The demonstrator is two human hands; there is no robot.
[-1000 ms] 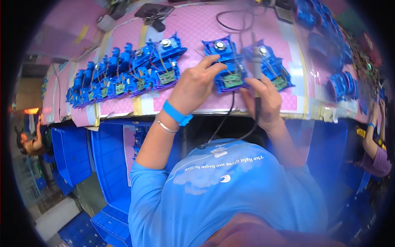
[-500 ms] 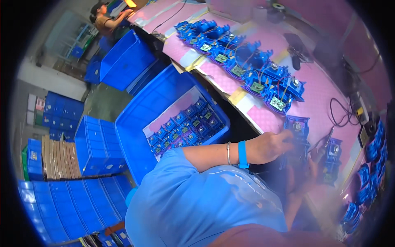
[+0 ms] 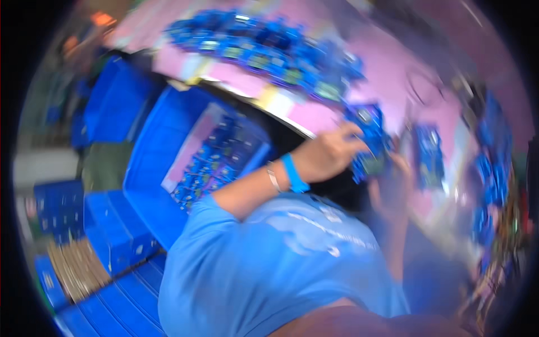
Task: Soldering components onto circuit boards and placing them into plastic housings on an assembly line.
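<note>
A blue plastic housing [image 3: 368, 126] with a round metallic part and a green circuit board [image 3: 372, 164] is tilted at the near edge of the pink-topped table. My left hand [image 3: 331, 151], with a blue wristband and a bracelet, has its fingers curled over the housing's left edge. At the lower right corner of that housing is my right hand [image 3: 388, 182]; its fingers are smeared by motion, so its grip is unclear. Just right of it lies a second blue housing [image 3: 429, 151] on the table. The whole picture is blurred.
A long row of wired blue housings [image 3: 264, 50] runs along the table [image 3: 306, 115]. More housings [image 3: 494, 163] are heaped at the right. Left of me, a big blue bin [image 3: 149, 163] holds several housings. Blue crates [image 3: 115, 224] stand behind it. A person [image 3: 76, 50] is far left.
My view has swung, so the scene sits further left and higher. My left hand has come to the housing's left edge, and the housing's lower part with its board now shows between my hands.
</note>
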